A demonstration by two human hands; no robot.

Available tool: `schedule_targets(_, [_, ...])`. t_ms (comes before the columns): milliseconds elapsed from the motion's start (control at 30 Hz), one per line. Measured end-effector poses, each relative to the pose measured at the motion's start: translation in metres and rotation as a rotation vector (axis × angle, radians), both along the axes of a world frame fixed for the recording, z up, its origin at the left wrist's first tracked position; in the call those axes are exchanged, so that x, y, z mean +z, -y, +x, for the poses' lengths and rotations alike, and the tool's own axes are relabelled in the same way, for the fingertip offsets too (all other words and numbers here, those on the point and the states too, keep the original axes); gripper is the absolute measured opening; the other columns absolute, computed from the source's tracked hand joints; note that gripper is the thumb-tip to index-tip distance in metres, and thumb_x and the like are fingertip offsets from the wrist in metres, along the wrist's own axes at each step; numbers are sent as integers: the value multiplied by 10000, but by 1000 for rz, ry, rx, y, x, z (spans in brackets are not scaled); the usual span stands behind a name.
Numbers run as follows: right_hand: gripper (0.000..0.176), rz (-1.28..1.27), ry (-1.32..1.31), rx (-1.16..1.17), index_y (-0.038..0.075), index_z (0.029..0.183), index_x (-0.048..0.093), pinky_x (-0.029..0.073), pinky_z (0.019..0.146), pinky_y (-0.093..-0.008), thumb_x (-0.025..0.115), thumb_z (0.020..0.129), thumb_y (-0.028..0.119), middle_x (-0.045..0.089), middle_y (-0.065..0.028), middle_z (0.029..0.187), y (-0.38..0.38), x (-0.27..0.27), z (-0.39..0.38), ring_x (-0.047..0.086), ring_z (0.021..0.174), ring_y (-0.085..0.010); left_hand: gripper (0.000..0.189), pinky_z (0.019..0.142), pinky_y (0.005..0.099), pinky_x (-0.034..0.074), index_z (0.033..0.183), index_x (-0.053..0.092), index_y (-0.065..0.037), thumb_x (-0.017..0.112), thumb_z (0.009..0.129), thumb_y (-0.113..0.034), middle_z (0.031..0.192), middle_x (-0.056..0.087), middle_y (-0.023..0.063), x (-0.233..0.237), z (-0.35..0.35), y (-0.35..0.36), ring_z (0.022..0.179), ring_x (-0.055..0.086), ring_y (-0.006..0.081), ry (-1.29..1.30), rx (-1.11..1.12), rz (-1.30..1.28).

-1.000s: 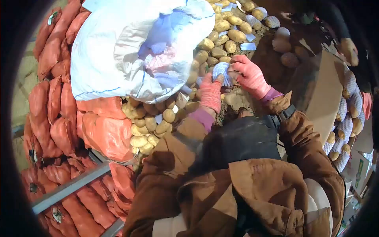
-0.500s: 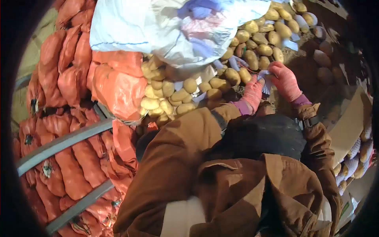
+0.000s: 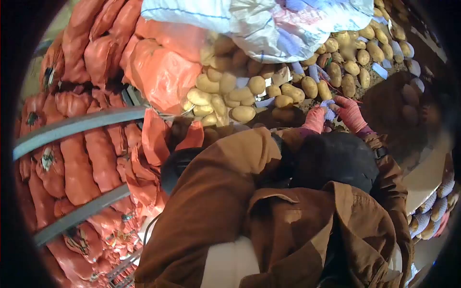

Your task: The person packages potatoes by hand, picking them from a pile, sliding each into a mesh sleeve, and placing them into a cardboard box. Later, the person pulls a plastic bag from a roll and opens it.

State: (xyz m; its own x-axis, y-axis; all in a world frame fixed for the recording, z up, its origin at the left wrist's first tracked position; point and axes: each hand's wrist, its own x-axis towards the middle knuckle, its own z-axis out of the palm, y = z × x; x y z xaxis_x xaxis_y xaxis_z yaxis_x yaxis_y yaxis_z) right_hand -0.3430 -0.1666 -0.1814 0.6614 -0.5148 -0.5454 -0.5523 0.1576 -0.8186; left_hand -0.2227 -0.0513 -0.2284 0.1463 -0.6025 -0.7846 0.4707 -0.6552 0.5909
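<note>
Both hands wear pinkish-red gloves and meet just beyond my dark knee. My left hand (image 3: 315,118) has its fingers closed on a small piece of pale purple netting (image 3: 328,110). On the netting's right side, my right hand (image 3: 350,114) pinches it too, with the fingers bent toward the left hand. Whether a potato is inside the netting cannot be made out. Loose yellow potatoes (image 3: 309,87) lie right beyond the hands, with more purple net sleeves (image 3: 314,73) scattered between them.
Red mesh sacks (image 3: 77,168) are stacked at left behind grey metal bars (image 3: 81,126). A white woven sack (image 3: 254,29) lies over potatoes at the top. An orange sack (image 3: 161,72) stands beside the pile. Netted potatoes (image 3: 438,210) sit in a cardboard box (image 3: 425,185) at right.
The view has shifted, so the sacks and potatoes appear further right and the hands lower. Both hands remain on the purple netting, which looks more bunched between the fingers.
</note>
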Motion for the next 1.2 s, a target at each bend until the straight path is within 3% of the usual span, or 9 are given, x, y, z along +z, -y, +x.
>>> schedule_targets(33, [269, -81, 92, 8, 31, 1125, 650, 479, 691, -274, 699, 888, 147, 626, -32, 860, -5, 2, 5, 550, 776, -100, 240, 772, 350, 532, 1104, 609, -56, 505, 930, -185, 982, 667, 66, 16, 4, -12, 850, 651, 258, -99, 106, -98])
schedule_targets(133, [206, 9, 298, -33, 27, 1052, 672, 475, 684, -285, 699, 883, 143, 619, -26, 829, -14, 14, 18, 543, 746, -106, 241, 709, 389, 561, 1122, 593, -83, 513, 895, -95, 1038, 659, 107, -3, 20, -27, 852, 670, 294, 1232, -356, -464])
schedule_targets(400, [131, -1004, 331, 565, 45, 905, 623, 510, 783, -382, 681, 793, 78, 582, -91, 1039, -10, 61, 41, 610, 896, -295, 124, 745, 391, 554, 922, 653, -95, 624, 837, -179, 844, 684, 120, 23, 38, -38, 832, 689, 278, 1130, -653, -77])
schedule_targets(567, [330, -288, 367, 429, 33, 1140, 576, 479, 888, -343, 699, 850, 131, 605, -83, 1134, -17, 20, 44, 594, 1004, -191, 150, 731, 387, 540, 907, 633, -100, 567, 904, -234, 802, 661, 140, -23, 45, -24, 820, 677, 278, 1292, -379, -273])
schedule_targets(667, [550, -68, 256, 438, 29, 1321, 498, 494, 843, -320, 747, 857, 185, 625, -80, 1132, -9, 21, 33, 591, 976, -147, 202, 749, 409, 524, 1049, 614, -142, 543, 860, -129, 911, 625, 121, -42, 124, -24, 922, 642, 305, 1553, -1096, -965])
schedule_targets(700, [557, -29, 303, 402, 36, 1332, 490, 495, 838, -314, 745, 856, 173, 622, -67, 1116, -8, 17, 24, 592, 972, -147, 192, 762, 429, 525, 978, 647, -53, 558, 917, -212, 855, 660, 156, 6, 170, -27, 838, 654, 347, 1182, -1397, -1097])
schedule_targets(833, [595, 313, 419, 19, 69, 1380, 449, 496, 819, -286, 732, 863, 155, 604, -23, 1057, -12, 48, -3, 592, 950, -132, 433, 760, 453, 546, 1036, 716, -41, 694, 757, -371, 1063, 700, 176, 35, 360, -63, 970, 677, 344, 1398, -1384, 560])
schedule_targets(1033, [538, 355, 447, -404, 70, 1352, 474, 503, 791, -280, 711, 871, 112, 589, -15, 1023, -14, 17, -57, 583, 897, -117, 640, 985, 403, 476, 1327, 493, -35, 720, 747, -186, 1332, 527, 226, 20, 479, -97, 1235, 535, 315, 1466, -1067, 491])
schedule_targets(1200, [497, 305, 380, -457, 48, 1333, 490, 512, 826, -293, 691, 881, 95, 592, -26, 1060, -16, 29, -66, 577, 955, -121, 1083, 1054, 370, 427, 1445, 342, -8, 847, 609, -477, 1417, 462, 206, 29, 457, -82, 1307, 467, 329, 1242, -1232, 806])
